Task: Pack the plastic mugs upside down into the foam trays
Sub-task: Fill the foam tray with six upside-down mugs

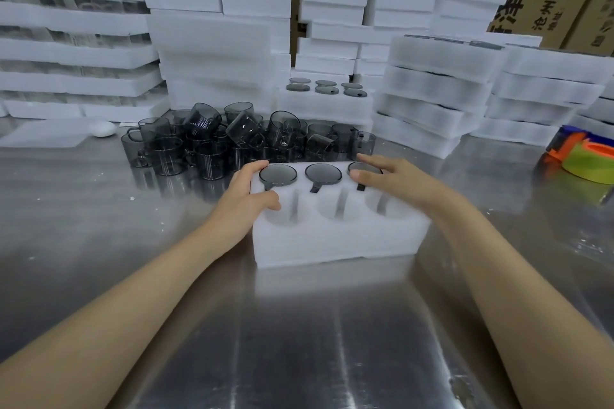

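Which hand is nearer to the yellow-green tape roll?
Right. The right hand lies on the white foam tray, on the side toward the yellow-green tape roll; the left hand holds its opposite end.

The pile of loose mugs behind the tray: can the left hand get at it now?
Probably yes: the left hand only grips the foam tray, and the pile lies just beyond, nothing between.

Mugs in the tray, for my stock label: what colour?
The mugs are translucent smoky grey, seen best in the head view.

White foam tray [335, 236] holds three upturned smoky mugs [323, 173]; back row.
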